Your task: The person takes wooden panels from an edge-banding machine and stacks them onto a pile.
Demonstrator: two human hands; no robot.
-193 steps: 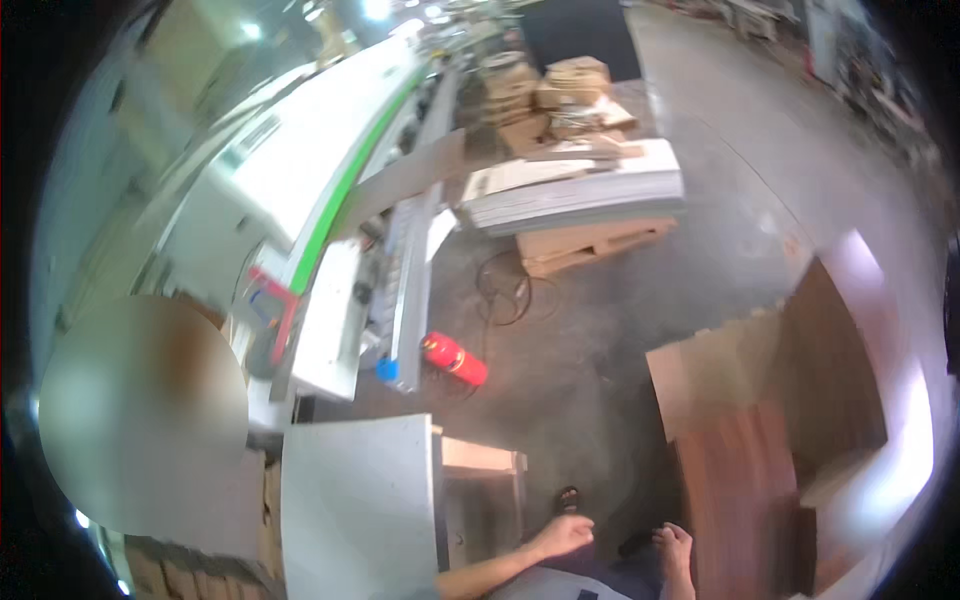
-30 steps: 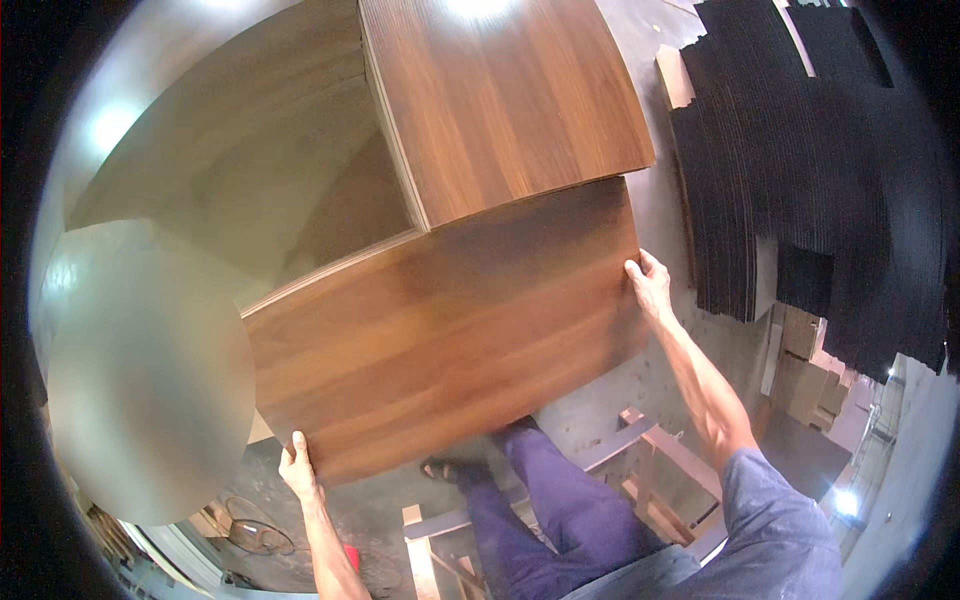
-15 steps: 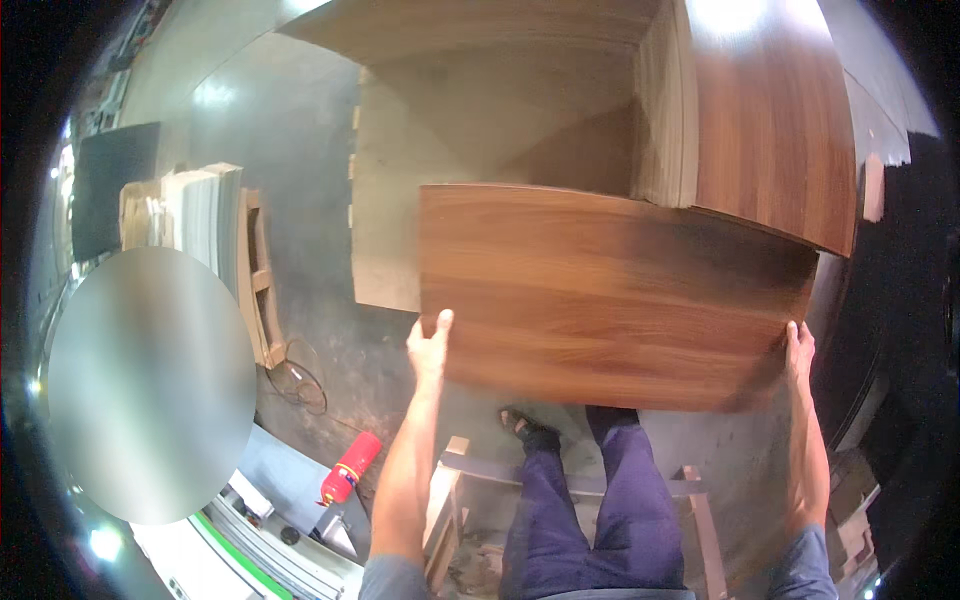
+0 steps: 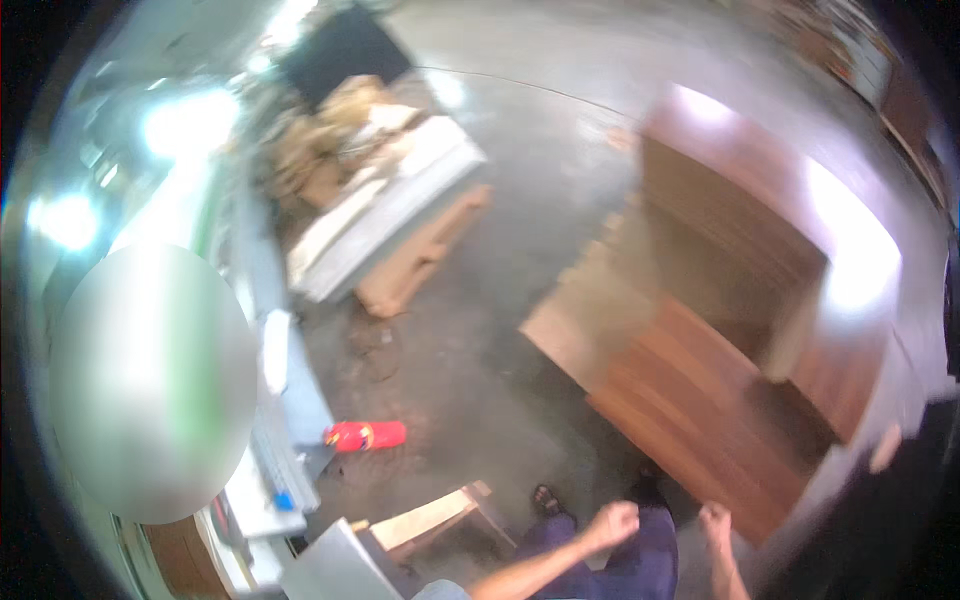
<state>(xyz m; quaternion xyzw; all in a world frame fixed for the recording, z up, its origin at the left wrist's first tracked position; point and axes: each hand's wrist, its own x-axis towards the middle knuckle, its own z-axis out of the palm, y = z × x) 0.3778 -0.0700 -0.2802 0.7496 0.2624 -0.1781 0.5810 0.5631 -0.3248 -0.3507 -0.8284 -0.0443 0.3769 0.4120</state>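
Note:
A brown wood-grain panel (image 4: 705, 415) lies across the near side of a large box-like cabinet body (image 4: 730, 235), which has a matching brown outer side and a paler inside. My left hand (image 4: 612, 523) hangs over my thigh, its fingers curled and holding nothing visible, apart from the panel. Close to the panel's near edge is my right hand (image 4: 714, 520), also curled and with nothing visible in it; blur hides whether it touches that edge. My shoe and dark trousers show just beyond and below the hands.
On the left, a red fire extinguisher (image 4: 368, 436) lies beside a grey bench-like surface (image 4: 300, 370). A low wooden trestle (image 4: 430, 520) stands near my left arm. Farther off are a stack of pale boards (image 4: 385, 215) on a pallet and a dark upright panel (image 4: 350, 55).
Both hands have let go of the brown panel and drawn back toward my body, fingers curled. The view has swung left, so the cabinet and panel now appear turned and farther right.

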